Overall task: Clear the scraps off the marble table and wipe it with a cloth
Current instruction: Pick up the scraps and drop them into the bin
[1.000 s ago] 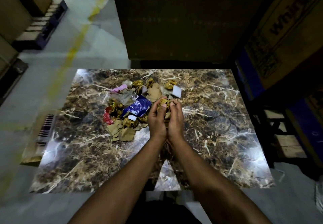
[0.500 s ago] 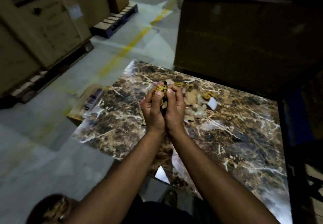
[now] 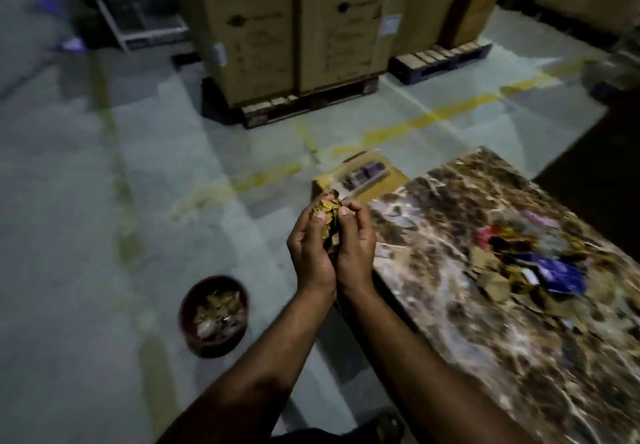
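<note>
A: Which step is this?

B: Clearing, I judge; the left hand (image 3: 309, 248) and right hand (image 3: 354, 246) are cupped together, pinching one wad of gold scraps (image 3: 326, 211) just off the marble table (image 3: 540, 371)'s left edge.

A: And the next move?

B: Probably carrying it to the one round bin (image 3: 213, 315) on the floor, left of the table, and letting go above it.

A: What remains?

B: One heap of leftover scraps (image 3: 533, 267) on the table's far part; pieces too blurred to count; no cloth visible.
</note>
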